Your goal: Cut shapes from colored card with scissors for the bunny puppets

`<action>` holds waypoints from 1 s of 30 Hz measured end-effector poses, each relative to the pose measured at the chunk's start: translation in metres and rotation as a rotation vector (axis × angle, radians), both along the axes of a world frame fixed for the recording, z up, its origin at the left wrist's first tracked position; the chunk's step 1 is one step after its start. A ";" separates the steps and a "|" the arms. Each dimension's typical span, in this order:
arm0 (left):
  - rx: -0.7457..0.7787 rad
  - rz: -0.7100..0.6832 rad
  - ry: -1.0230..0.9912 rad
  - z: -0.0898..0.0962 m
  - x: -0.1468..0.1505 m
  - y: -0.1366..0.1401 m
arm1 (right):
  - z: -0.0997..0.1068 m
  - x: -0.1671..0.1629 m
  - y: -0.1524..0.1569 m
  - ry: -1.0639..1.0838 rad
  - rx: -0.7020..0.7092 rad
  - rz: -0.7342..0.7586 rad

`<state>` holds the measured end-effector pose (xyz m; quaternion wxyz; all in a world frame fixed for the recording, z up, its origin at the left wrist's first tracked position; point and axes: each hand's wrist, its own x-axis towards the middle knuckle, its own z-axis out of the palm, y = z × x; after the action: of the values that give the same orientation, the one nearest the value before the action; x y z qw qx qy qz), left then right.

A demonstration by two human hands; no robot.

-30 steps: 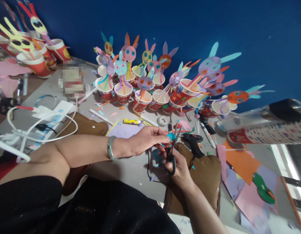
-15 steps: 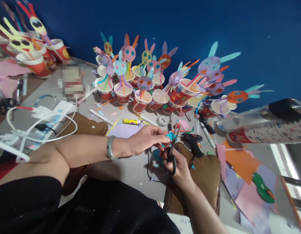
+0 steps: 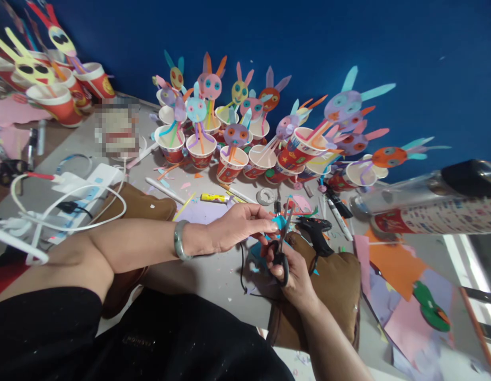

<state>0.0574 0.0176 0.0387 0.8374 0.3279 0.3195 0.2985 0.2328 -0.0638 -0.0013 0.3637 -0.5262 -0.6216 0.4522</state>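
My left hand [image 3: 241, 227], with a bangle at its wrist, pinches a small piece of blue paper [image 3: 279, 221] between thumb and fingers. My right hand [image 3: 293, 275] is closed round the black handles of a pair of scissors [image 3: 284, 244]. The blades point up and away from me, right beside the blue paper. Whether they touch its edge I cannot tell. Under the hands lies more blue paper [image 3: 256, 255], partly hidden. Just beyond the right hand a black glue gun [image 3: 315, 233] rests by a brown cushion [image 3: 336, 286].
Paper cups [image 3: 231, 164] with paper rabbit figures stand along the blue wall. At left are a white power strip [image 3: 90, 193] and looped cables. A glue stick [image 3: 214, 198], a tape roll [image 3: 266, 196] and scraps lie ahead. Coloured sheets [image 3: 408, 317] and a clear bottle [image 3: 423, 206] are at right.
Both hands keep almost the same place, with the paper and scissors still held. The scissor blades look slightly closer together. The view has shifted very little.
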 end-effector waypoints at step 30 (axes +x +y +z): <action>0.134 0.012 0.049 0.002 -0.005 0.002 | 0.000 0.001 -0.002 -0.023 -0.032 -0.002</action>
<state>0.0524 0.0199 0.0412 0.8037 0.3883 0.3211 0.3164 0.2334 -0.0656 -0.0009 0.3482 -0.5377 -0.6180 0.4557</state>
